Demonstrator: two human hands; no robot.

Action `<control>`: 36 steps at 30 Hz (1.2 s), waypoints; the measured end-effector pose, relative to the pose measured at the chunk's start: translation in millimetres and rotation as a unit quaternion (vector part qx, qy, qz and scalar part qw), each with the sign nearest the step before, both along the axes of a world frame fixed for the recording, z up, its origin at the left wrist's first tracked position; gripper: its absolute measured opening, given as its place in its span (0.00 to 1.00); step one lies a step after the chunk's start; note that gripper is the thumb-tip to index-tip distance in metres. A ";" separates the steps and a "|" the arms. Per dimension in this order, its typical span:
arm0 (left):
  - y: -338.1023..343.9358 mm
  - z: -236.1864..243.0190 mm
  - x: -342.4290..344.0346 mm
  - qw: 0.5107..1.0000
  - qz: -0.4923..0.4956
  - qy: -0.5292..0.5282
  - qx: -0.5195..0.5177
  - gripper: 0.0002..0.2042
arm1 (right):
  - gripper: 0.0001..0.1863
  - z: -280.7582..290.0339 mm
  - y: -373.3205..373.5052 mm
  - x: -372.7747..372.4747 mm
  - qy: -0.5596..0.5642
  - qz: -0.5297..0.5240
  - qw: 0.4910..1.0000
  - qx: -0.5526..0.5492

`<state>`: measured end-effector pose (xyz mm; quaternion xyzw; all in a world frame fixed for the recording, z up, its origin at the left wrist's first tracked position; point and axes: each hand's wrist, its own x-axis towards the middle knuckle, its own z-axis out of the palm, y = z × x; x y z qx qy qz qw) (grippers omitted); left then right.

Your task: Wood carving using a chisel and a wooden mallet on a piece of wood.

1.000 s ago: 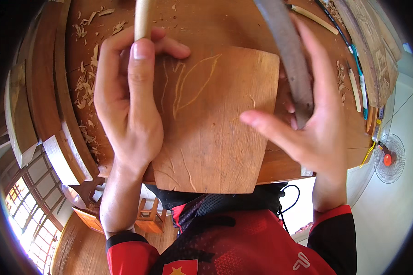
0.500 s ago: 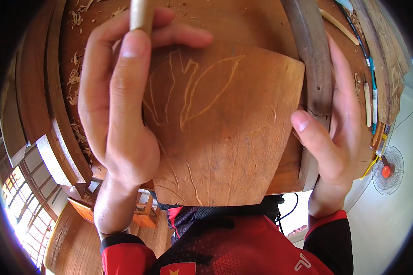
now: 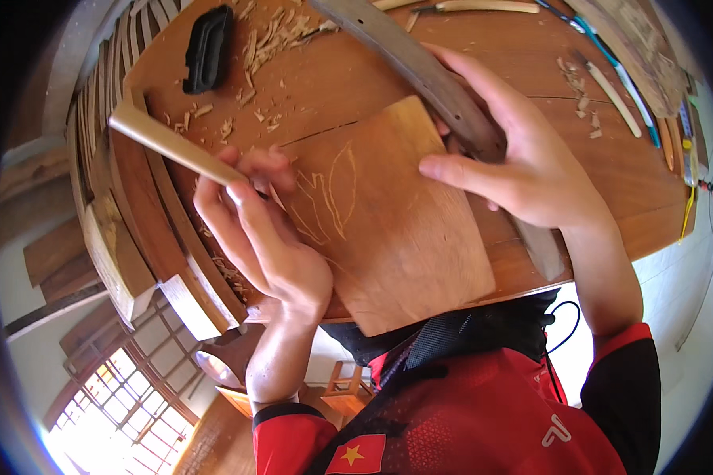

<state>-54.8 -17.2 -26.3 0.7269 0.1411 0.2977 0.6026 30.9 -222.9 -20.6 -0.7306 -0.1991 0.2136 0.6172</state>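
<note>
A flat, tapered wooden board (image 3: 420, 253) lies tilted in front of me, its lower edge at the table's front. Pale carved outlines of leaf shapes run over its left half. My left hand (image 3: 269, 229) is closed around a light wooden-handled carving tool (image 3: 166, 146) beside the board's left edge. The handle points up and left; the tool's tip is hidden by my fingers. My right hand (image 3: 523, 166) grips the board's right edge, its thumb on the face. Its other fingers pass around a grey-brown curved wooden bar (image 3: 388, 59) and are partly hidden.
Wood shavings (image 3: 277, 47) and a black plastic case (image 3: 208, 49) lie on the table (image 3: 531, 79) at the back left. Wooden planks (image 3: 135, 190) line the left side. A pale-handled tool (image 3: 614, 99) and a teal pen-like tool (image 3: 622, 75) rest at right.
The view has shifted, showing more table at the back. The tool handle has tipped from upright to leaning left. My right thumb has come onto the board, which now appears rotated.
</note>
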 end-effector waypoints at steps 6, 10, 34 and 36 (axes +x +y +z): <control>-26.5 15.1 -7.2 0.997 0.047 -0.053 0.035 0.16 | 0.43 23.1 -5.7 25.3 0.119 0.047 0.991 0.048; -41.9 22.2 -10.7 0.988 0.090 -0.107 0.070 0.16 | 0.44 34.6 -6.0 39.1 0.105 0.108 0.984 0.093; -26.8 18.6 25.4 0.991 -0.129 -0.034 0.034 0.12 | 0.39 23.9 -16.2 37.0 0.192 0.025 0.978 0.073; -17.9 18.6 34.3 0.980 -0.197 0.023 0.003 0.12 | 0.39 22.4 -11.6 33.8 0.195 0.004 0.979 0.056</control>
